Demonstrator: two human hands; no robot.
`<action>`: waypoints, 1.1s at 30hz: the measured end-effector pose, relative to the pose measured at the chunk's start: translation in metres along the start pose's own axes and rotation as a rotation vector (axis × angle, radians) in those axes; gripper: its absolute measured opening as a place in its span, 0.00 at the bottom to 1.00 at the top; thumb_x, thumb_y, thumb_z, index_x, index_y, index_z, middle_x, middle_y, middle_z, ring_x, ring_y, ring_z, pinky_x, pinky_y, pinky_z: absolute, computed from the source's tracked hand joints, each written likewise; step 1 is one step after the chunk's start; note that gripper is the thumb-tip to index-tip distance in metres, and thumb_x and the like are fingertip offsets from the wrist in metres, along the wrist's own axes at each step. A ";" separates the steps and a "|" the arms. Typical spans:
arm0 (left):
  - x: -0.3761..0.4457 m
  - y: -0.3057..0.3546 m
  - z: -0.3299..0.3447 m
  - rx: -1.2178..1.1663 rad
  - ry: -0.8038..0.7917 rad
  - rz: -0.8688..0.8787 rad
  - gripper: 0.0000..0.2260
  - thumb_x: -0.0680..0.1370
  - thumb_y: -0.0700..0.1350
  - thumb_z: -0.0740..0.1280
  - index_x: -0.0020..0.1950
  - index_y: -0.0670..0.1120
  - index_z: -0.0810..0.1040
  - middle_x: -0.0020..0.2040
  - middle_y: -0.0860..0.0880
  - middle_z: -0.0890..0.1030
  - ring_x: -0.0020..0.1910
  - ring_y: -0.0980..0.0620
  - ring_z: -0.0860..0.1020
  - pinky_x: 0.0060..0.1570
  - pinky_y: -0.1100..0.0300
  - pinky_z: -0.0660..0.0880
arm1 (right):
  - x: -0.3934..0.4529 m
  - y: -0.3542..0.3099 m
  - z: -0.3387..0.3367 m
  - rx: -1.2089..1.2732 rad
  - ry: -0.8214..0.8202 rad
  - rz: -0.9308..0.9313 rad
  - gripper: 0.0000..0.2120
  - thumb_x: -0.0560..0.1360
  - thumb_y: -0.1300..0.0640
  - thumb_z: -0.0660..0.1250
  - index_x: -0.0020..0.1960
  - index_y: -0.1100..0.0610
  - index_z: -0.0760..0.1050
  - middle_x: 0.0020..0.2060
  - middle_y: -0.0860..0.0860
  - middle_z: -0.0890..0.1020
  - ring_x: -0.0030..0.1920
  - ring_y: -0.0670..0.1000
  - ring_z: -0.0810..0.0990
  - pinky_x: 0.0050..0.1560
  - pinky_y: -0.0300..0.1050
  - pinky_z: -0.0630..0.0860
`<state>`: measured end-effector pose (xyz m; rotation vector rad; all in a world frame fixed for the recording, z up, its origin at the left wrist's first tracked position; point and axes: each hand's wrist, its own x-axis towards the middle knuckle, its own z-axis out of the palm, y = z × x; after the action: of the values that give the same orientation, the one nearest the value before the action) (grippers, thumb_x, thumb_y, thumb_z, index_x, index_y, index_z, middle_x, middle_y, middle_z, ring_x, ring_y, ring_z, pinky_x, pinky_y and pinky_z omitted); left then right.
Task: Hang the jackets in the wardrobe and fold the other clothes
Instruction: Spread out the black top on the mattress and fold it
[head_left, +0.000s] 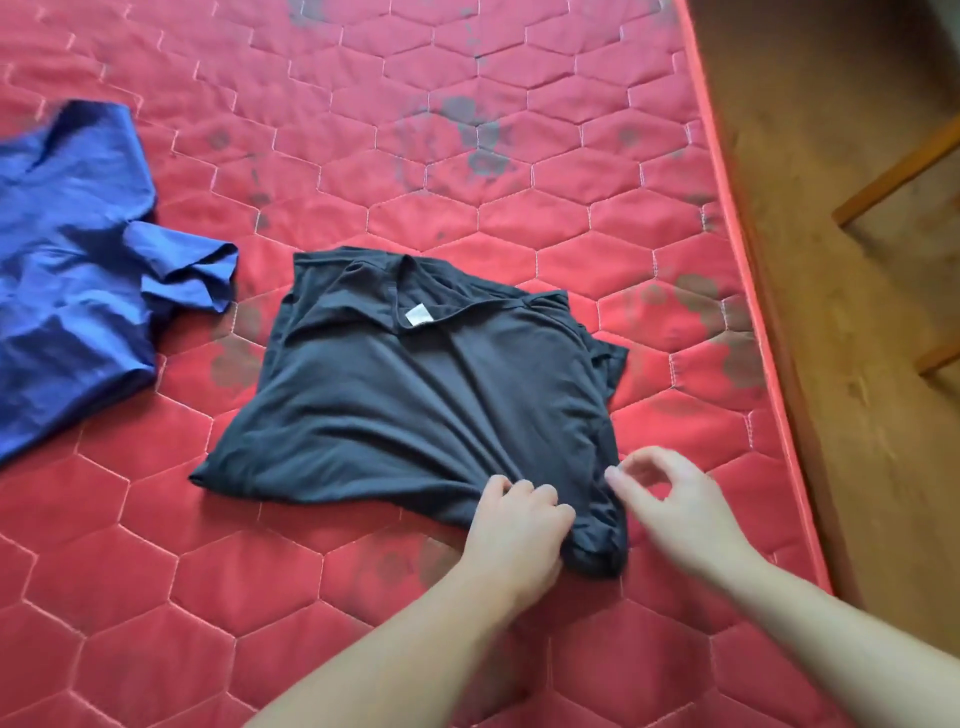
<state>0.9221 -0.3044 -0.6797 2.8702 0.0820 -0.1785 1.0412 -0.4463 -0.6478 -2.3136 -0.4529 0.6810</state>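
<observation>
Mid-fold on the black t-shirt (415, 395) lying on the red mattress (519, 156): left hand (514, 525) grips its near hem corner, right hand (670, 499) hovers loose and empty beside it; next it likely needs the hem carried toward the collar.

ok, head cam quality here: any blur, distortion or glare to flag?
Head view: soft, even daylight with no glare and only faint shadows. Motion blur smears the right hand and the blue shirt at the left edge; the black shirt and left hand are sharper. Wide-angle distortion bows the red mattress edge at right.
</observation>
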 end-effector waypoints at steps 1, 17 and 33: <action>0.004 0.003 0.001 -0.017 -0.007 -0.028 0.15 0.54 0.50 0.73 0.39 0.54 0.76 0.35 0.54 0.75 0.33 0.51 0.76 0.36 0.57 0.70 | 0.013 0.005 -0.005 0.036 0.050 0.127 0.09 0.73 0.47 0.71 0.43 0.52 0.77 0.42 0.45 0.81 0.46 0.47 0.79 0.50 0.43 0.72; -0.043 0.022 -0.008 -0.800 -0.048 -0.376 0.15 0.68 0.43 0.61 0.53 0.54 0.76 0.48 0.57 0.81 0.48 0.57 0.78 0.52 0.56 0.74 | 0.098 -0.024 0.010 0.522 -0.170 0.481 0.21 0.59 0.39 0.78 0.39 0.53 0.79 0.39 0.48 0.82 0.39 0.50 0.81 0.42 0.45 0.75; -0.026 -0.038 -0.147 -1.526 0.537 -0.746 0.15 0.77 0.32 0.61 0.45 0.48 0.83 0.44 0.49 0.84 0.49 0.51 0.79 0.54 0.55 0.75 | 0.081 -0.095 -0.078 0.510 -0.161 0.367 0.22 0.75 0.62 0.62 0.64 0.41 0.68 0.39 0.51 0.76 0.31 0.49 0.72 0.28 0.41 0.71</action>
<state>0.9107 -0.2297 -0.5456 1.1944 0.9113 0.3746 1.1388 -0.3788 -0.5604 -1.8721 0.0836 1.0298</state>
